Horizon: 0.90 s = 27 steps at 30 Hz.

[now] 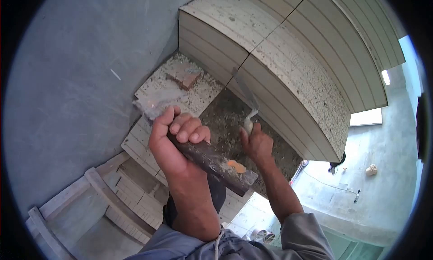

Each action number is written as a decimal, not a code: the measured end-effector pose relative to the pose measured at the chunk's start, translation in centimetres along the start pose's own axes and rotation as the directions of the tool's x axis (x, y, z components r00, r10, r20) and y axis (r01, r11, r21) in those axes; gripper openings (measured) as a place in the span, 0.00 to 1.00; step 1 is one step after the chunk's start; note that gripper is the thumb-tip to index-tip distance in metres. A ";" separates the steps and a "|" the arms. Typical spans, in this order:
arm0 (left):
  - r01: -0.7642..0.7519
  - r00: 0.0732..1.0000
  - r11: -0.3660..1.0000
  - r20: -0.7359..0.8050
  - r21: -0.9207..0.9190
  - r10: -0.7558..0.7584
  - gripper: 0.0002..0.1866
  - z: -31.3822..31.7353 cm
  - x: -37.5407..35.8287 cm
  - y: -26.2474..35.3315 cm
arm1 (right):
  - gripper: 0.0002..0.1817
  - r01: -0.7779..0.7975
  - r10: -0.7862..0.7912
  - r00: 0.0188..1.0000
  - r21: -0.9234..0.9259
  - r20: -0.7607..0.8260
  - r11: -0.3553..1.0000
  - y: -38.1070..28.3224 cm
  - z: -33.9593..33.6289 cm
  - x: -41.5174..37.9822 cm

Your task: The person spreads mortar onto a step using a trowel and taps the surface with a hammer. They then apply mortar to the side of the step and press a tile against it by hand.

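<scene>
The trowel (pixel 246 91), toward one o'clock, looks light and stiff, best held by its handle (pixel 247 124), where my right hand (pixel 260 146) has its fingers curled. The dark bar (pixel 212 158) near six o'clock, likely heavier and rigid, sits wrapped in the fingers of my left hand (pixel 164 142), which hides its upper end.

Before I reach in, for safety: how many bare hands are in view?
2: left hand around the dark bar, left of centre; right hand on the trowel handle, right of centre.
</scene>
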<state>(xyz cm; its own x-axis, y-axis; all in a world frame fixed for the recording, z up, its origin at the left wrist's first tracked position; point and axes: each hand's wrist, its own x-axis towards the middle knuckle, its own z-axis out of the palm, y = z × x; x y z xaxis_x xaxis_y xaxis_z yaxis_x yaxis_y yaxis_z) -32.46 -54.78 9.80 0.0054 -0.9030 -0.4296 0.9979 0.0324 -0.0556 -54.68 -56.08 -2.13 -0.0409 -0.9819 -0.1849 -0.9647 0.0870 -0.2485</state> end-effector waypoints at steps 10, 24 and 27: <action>-0.109 0.994 0.994 0.009 0.020 0.109 0.05 0.5 -0.4 -0.2 | 0.28 0.019 -0.019 1.000 -0.002 0.010 1.000 0.8 1.8 -0.6; -0.042 0.999 0.999 0.005 -0.027 0.042 0.04 0.3 0.1 0.6 | 0.28 -0.040 0.040 0.999 0.000 -0.026 0.999 -0.5 0.9 -0.2; -0.061 0.998 0.998 -0.004 0.012 0.061 0.05 0.1 -0.5 0.3 | 0.28 -0.009 0.013 0.999 -0.089 0.046 0.996 0.4 2.1 -0.2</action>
<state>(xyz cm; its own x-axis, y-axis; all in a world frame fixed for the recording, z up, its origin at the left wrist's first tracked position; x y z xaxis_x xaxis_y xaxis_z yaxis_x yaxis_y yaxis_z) -32.15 -54.37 10.05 0.0656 -0.8975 -0.4360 0.9965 0.0817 -0.0183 -54.49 -55.48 -4.19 -0.0417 -0.9719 -0.2318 -0.9837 0.0806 -0.1610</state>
